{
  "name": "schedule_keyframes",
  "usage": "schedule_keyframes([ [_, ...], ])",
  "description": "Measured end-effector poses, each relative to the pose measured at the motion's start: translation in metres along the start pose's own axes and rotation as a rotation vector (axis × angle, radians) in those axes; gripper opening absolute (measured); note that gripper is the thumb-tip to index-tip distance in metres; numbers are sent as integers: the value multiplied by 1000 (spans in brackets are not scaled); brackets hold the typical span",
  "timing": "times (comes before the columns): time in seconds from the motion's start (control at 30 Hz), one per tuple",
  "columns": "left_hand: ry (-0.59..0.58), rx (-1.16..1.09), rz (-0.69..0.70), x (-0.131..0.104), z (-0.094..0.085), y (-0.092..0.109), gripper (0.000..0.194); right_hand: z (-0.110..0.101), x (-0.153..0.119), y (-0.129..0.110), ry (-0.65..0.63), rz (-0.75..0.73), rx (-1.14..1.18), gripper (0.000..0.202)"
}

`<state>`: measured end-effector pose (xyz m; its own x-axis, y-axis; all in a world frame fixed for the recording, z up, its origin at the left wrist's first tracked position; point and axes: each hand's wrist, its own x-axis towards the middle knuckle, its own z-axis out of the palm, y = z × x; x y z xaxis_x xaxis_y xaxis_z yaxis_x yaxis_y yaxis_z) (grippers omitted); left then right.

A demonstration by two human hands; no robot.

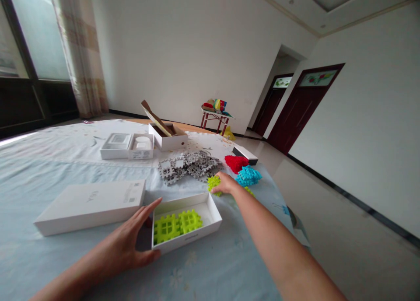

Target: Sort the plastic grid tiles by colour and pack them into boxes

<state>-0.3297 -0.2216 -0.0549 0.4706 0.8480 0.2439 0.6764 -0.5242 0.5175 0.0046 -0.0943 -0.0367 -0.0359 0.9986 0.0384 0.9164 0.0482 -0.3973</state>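
Note:
An open white box (213, 213) stands near the table's front, with yellow-green window-like pieces (167, 227) lying in its left and middle part. My left hand (131, 235) is at the box's left end, thumb and fingers spread apart around that end, holding nothing. Beyond the box's far right corner, my right hand (225, 183) grips a yellow-green piece (214, 185) between thumb and fingers. More yellow-green pieces (249, 190) show partly behind my right forearm. Blue pieces (248, 176) and red pieces (236, 163) lie in piles beyond my right hand.
Grey pieces (190, 165) form a wide heap mid-table. A closed white box (92, 204) lies at the left. Farther back are a two-part white box (127, 152), an open box with a raised brown flap (177, 142), and a black-and-white box (245, 154) at the right.

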Motion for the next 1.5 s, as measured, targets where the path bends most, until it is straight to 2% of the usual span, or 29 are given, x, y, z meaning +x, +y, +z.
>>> schedule_keyframes([
  [0.27,22,-24,42,0,1,-3,85,-7,-27,-1,42,-124,27,29],
  [0.43,45,-32,39,0,1,-2,85,-11,-60,5,161,-131,112,27],
  [0.53,41,-20,21,1,0,1,82,-11,-74,6,181,-138,114,25],
  [0.67,2,3,10,1,-2,1,81,-11,-83,0,185,-219,47,26],
  [0.87,-10,17,23,1,-2,-5,85,-17,-90,-8,201,-324,-69,15],
  [1.03,-10,6,23,2,-2,-5,87,-21,-110,-6,193,-388,-113,20],
  [1.17,-14,-3,20,3,-2,-5,88,-22,-128,3,39,-417,-122,27],
  [1.27,-12,-17,14,3,-2,-7,87,-25,-137,9,-78,-413,-75,43],
  [1.4,-18,-2,-6,3,-4,-3,86,-28,-139,12,-53,-401,-25,47],
  [1.5,-52,7,-33,3,-6,4,82,-27,-134,12,-62,-401,-40,64],
])
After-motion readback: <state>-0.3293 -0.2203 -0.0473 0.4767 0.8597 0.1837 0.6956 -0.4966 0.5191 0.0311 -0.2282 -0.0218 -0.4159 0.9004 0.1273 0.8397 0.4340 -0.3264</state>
